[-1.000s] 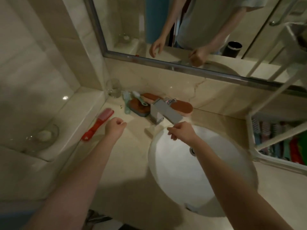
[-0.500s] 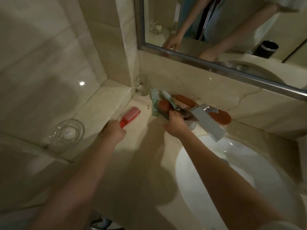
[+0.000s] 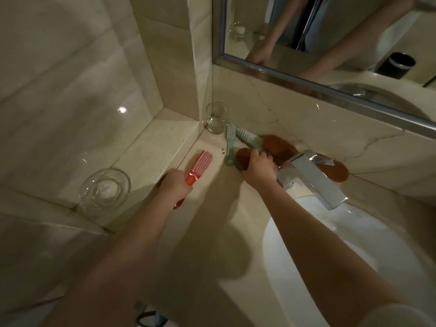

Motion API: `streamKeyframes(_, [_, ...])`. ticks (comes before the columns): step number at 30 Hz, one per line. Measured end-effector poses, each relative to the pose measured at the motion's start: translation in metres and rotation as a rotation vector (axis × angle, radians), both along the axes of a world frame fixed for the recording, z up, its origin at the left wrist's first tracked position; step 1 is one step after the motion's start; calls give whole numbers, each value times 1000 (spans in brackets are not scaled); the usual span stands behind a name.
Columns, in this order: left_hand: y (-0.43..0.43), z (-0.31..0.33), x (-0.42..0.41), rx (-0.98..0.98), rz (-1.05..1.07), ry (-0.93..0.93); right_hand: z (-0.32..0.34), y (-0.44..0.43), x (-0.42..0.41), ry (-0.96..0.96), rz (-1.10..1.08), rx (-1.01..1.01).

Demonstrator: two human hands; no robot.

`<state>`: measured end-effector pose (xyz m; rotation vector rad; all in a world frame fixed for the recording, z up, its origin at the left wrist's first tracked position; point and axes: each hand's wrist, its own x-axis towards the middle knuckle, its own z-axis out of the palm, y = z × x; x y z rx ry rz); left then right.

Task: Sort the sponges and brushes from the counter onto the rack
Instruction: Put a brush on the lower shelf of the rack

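The left hand (image 3: 175,186) is wrapped round the handle of the red plastic brush with pink bristles (image 3: 199,167), lying on the counter's left edge; the right hand (image 3: 258,167) seems to be pinching a mint-green brush (image 3: 247,140) lying over a brown oval sponge (image 3: 279,145) by the chrome tap (image 3: 311,178); lift both straight up, clear of the tap.

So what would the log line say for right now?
left hand: closed on red brush handle | right hand: gripping among green brushes by faucet | rack: not in view
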<state>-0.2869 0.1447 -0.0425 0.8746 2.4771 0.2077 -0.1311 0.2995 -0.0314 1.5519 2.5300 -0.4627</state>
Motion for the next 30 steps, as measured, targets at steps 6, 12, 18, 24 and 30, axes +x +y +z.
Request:
streamKeyframes(6, [-7,6,6,130,25,-73,13,-10,10,282,-65,-4])
streamKeyframes(12, [2,31,32,519,225,-425,55,-21,36,627,-147,-35])
streamKeyframes(18, [24,71,82,714,196,-568,112,-31,90,867,-264,-23])
streamKeyframes(24, [54,128,162,843,53,-708,171,-30,169,1015,-358,44])
streamKeyframes(30, [85,182,250,898,-75,-772,231,-33,259,1119,-390,181])
